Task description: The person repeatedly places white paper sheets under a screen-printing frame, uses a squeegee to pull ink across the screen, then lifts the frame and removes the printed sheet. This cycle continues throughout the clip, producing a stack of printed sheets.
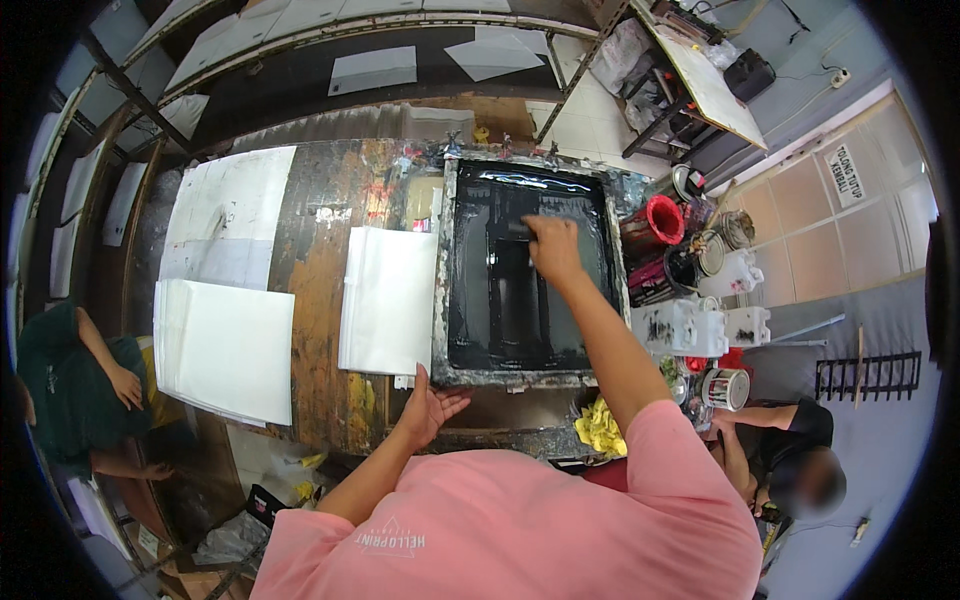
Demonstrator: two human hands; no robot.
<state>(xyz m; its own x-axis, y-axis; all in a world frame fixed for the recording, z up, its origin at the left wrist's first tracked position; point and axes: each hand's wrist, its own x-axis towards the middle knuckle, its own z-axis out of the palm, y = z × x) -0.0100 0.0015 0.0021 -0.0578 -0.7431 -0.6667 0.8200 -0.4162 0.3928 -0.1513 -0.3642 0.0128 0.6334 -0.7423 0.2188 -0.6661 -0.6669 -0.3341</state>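
A scarred, paint-smeared wooden worktop [315, 260] fills a cluttered workshop, with drying racks above and grey floor to the right. The printing screen [527, 270], black with ink, lies flat in its metal frame, long axis running away from the person. The right hand [552, 248] is closed over a squeegee [520, 229] at the screen's upper middle, blade set crosswise. The left hand [428, 408] is open, holding nothing, touching the frame's near left corner. White sheets [388, 298] lie stacked just left. Right of the frame stand ink cans [655, 225], one red inside, and stained white jugs [690, 325].
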